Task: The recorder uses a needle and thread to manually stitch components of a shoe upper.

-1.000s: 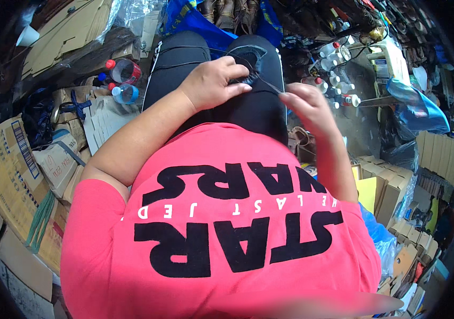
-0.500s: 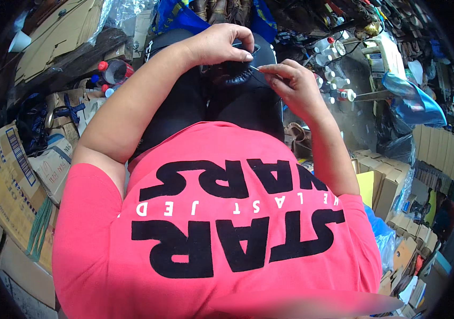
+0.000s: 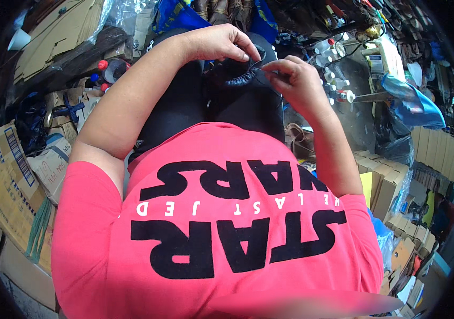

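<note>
A black leather shoe (image 3: pixel 239 81) with a gathered, puckered seam sits on my lap between my thighs. My left hand (image 3: pixel 221 44) curls over its upper side, fingers closed on the edge and the index fingertip stretched toward the right hand. To the right of the shoe, my right hand (image 3: pixel 292 80) pinches a thin needle (image 3: pixel 257 63) between thumb and forefinger, close to the left fingertips. A dark thread seems to run by the seam, too fine to follow. Part of the shoe is hidden beneath my left hand.
Brown shoes (image 3: pixel 224 11) lie on blue cloth beyond my knees. Several small bottles (image 3: pixel 338 80) stand to the right, near a blue plastic bag (image 3: pixel 413 101). Cardboard boxes (image 3: pixel 11 186) are stacked at left, and red-capped bottles (image 3: pixel 111 70) stand beside my left arm.
My left index finger has stretched right and down toward the needle. My right hand has shifted slightly right, and the needle is now angled upward between the hands.
</note>
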Tool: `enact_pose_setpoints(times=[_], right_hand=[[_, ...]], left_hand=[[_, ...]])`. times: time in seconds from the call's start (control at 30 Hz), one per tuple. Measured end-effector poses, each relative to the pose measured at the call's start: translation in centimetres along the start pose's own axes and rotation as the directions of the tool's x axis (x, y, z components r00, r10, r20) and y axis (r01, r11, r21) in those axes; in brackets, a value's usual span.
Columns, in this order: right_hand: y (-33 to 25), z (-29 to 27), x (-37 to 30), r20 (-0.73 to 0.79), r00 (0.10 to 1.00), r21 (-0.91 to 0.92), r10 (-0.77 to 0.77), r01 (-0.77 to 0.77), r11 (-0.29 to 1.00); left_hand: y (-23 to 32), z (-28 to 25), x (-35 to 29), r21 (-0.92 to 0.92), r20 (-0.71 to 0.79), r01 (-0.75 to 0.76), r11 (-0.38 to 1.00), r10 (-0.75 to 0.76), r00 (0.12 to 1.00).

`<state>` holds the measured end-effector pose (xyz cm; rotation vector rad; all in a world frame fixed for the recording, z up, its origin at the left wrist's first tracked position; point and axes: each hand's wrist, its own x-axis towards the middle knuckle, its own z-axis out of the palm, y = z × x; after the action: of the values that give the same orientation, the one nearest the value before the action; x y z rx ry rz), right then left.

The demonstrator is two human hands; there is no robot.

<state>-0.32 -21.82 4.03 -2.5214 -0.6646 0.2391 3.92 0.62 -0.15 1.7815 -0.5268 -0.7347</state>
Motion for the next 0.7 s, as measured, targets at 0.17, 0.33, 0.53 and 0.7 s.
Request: enact_pose_setpoints(times=[0.17, 0.33, 0.53, 0.7], right_hand=[[1.8, 0.1, 0.8, 0.034, 0.994, 0.127, -0.102, 0.097, 0.987], [4.7, 0.3, 1.9, 0.267, 0.964, 0.423, 0.01, -0.126, 0.897], [4.9, 1.6, 2.4, 0.274, 0.961, 0.598, 0.026, -0.192, 0.778], [2.5, 2.5, 1.0, 0.061, 0.998, 0.483, 0.019, -0.046, 0.875]], left_hand=[[-0.1, 0.2, 0.6, -0.04, 0.012, -0.023, 0.999, 0.024, 1.0], [-0.7, 0.0, 0.9, -0.068, 0.035, -0.036, 0.997, 0.038, 0.999], [-1.1, -0.2, 1.4, -0.045, 0.06, -0.049, 0.998, 0.052, 0.997], [-1.3, -0.6, 1.6, 0.107, 0.01, -0.178, 0.978, 0.178, 0.984]])
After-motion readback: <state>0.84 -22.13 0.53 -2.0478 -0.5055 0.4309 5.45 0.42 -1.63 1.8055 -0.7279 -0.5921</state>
